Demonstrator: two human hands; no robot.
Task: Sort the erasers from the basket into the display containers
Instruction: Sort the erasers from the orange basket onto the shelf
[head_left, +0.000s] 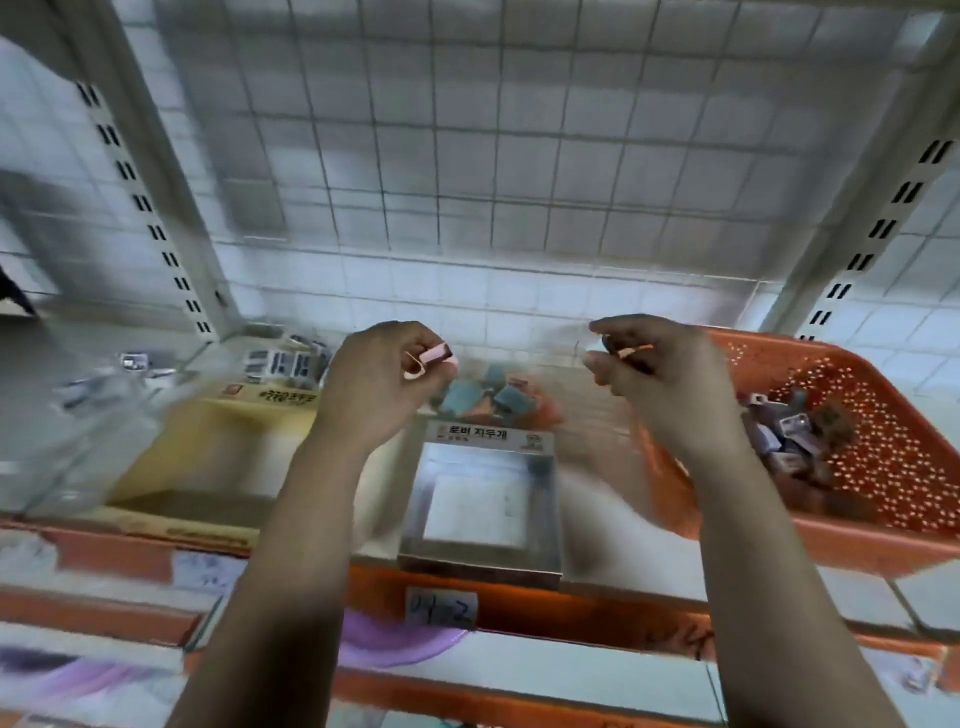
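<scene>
The left hand (382, 374) curls its fingers round a pink eraser (435, 355), and one end sticks out. The right hand (660, 374) pinches a small thing (635, 352) with an orange edge between thumb and finger. Both hands are up in the air over the shelf (545, 613).

The basket (857, 540) sits at the right end of the shelf, with more erasers (789, 436) heaped inside. A clear box (480, 519) stands in the middle by the front edge. Blue and orange erasers (483, 397) lie behind its label. A yellow box (208, 452) is to its left.

The pink eraser could end up in the wrong box, since no box shows pink ones. The right hand's pinch is thin, so the small thing could slip and drop between the boxes or off the front edge.

The picture is smeared. What the right hand holds is too small to tell. The words on the yellow box can't be read. The things at the back left corner are a blur. The basket's right side is cut off.
</scene>
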